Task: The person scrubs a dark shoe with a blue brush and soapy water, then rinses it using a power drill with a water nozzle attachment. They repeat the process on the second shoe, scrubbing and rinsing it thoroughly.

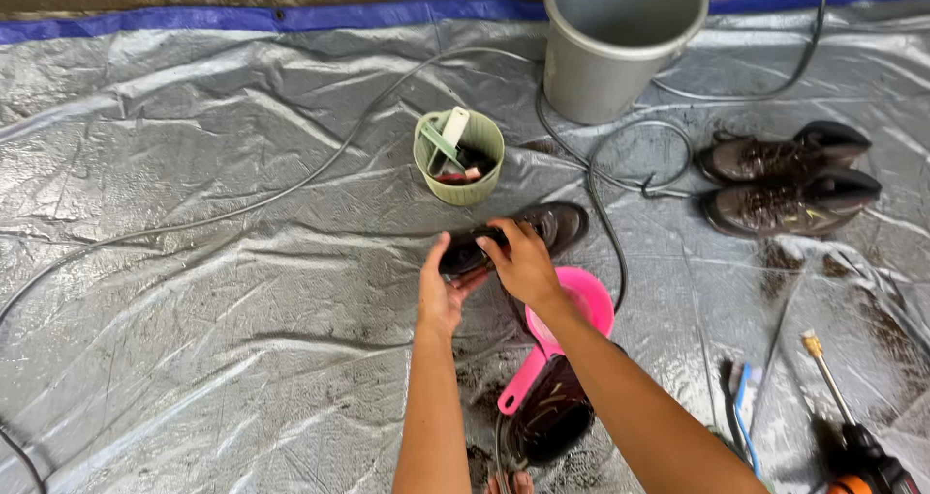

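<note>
Frame centre: one dark brown leather shoe (513, 237), gripped by left hand (441, 291) underneath, fingers curled, and right hand (523, 262) closed over top. Below: one pink plastic scoop (562, 334), one second dark shoe (547, 416). Right: two brown boots (790, 179). Top: one grey bucket (620, 44), one green basket (460, 155).

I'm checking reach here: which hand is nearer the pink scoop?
Right. The right hand grips the dark shoe directly above the pink scoop, its wrist over the rim. The left hand is farther left, supporting the shoe's heel.

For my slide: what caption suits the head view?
Both hands hold a dark shoe above a silver tarp.
</note>
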